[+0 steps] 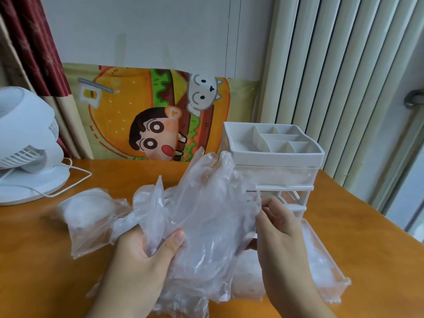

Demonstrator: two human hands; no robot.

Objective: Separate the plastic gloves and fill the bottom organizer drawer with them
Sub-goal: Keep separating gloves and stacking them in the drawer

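Left hand (140,255), lower centre of the frame: thumb and curled fingers pinch the lower edge of a bunch of plastic gloves (206,216). Right hand (282,228), just right of centre: fingers bent, fingertips nipping the right-hand edge of the same bunch, apparently on a single layer, though the film is too sheer to be sure.

The gloves are thin, clear and crinkled; their finger ends fan upward toward mid-frame, and the mass hangs down between the two hands to the table (355,226), an orange-brown wooden surface. The bunch hides the lower left of the organizer (275,154), a white unit at centre right with a divided open tray on top and a translucent drawer beneath it.

The bottom drawer (325,267), clear-walled, is pulled out toward the lower right, just beside the right hand; pale crumpled film lies inside it.

Left of the left hand lies a clear plastic bag (89,223) holding more white film. At the far left edge stands a white fan (27,145) with its cord (75,177) trailing over the table. Against the wall, upper centre, leans a cartoon hamburger cloth (146,111).
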